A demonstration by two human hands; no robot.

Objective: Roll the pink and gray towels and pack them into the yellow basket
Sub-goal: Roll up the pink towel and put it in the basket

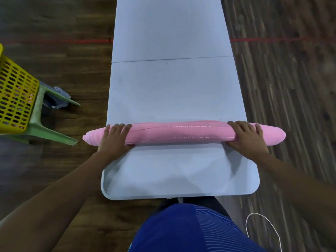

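The long pink terry towel (181, 132), rolled into a tight log, lies crosswise on the pale grey rectangular table (172, 88) with both ends overhanging its sides. The left hand (115, 136) and right hand (245, 135) each grasp it near an end, fingers curved over the top. The yellow perforated plastic basket (16, 95) sits well apart, on a green plastic stool (45, 131) to the left.
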